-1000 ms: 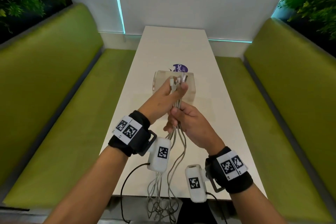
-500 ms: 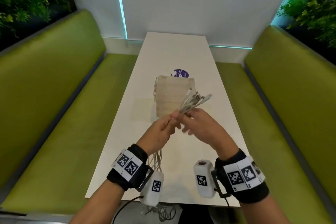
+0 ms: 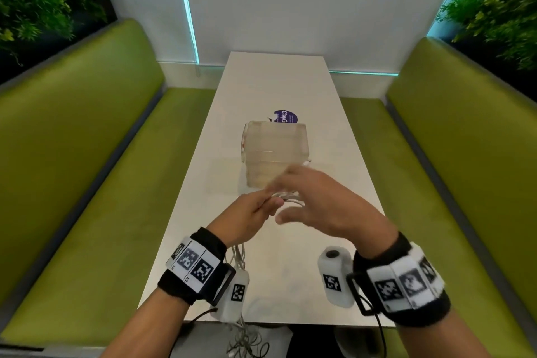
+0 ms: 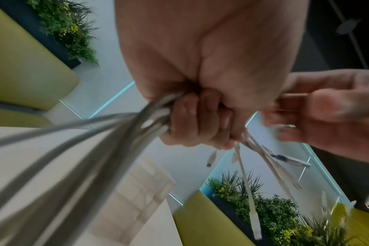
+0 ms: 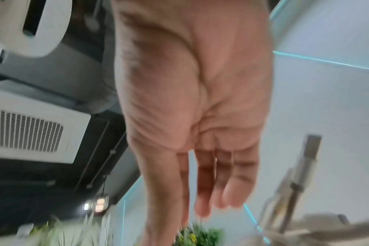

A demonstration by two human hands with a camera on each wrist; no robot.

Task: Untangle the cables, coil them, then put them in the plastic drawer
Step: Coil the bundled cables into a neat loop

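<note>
My left hand (image 3: 257,209) grips a bundle of grey-white cables (image 3: 286,197) in a fist, just in front of the clear plastic drawer unit (image 3: 276,151). In the left wrist view the cables (image 4: 95,149) run out of the left hand (image 4: 200,119), and their connector ends (image 4: 251,191) stick out past the fingers. The rest of the bundle hangs under my left wrist (image 3: 239,256) and over the near table edge. My right hand (image 3: 313,200) is blurred, right of the cable ends. The right hand (image 5: 211,174) shows straight fingers and a bare palm holding nothing.
The white table (image 3: 279,81) runs away from me between two green benches (image 3: 87,154). A purple sticker (image 3: 286,117) lies behind the drawer unit. Loose cable tangles (image 3: 247,340) dangle below the near table edge.
The right hand has let go of the cable ends and opened. Both hands have dropped lower, nearer the table in front of the drawer unit; the left hand still grips the bundle.
</note>
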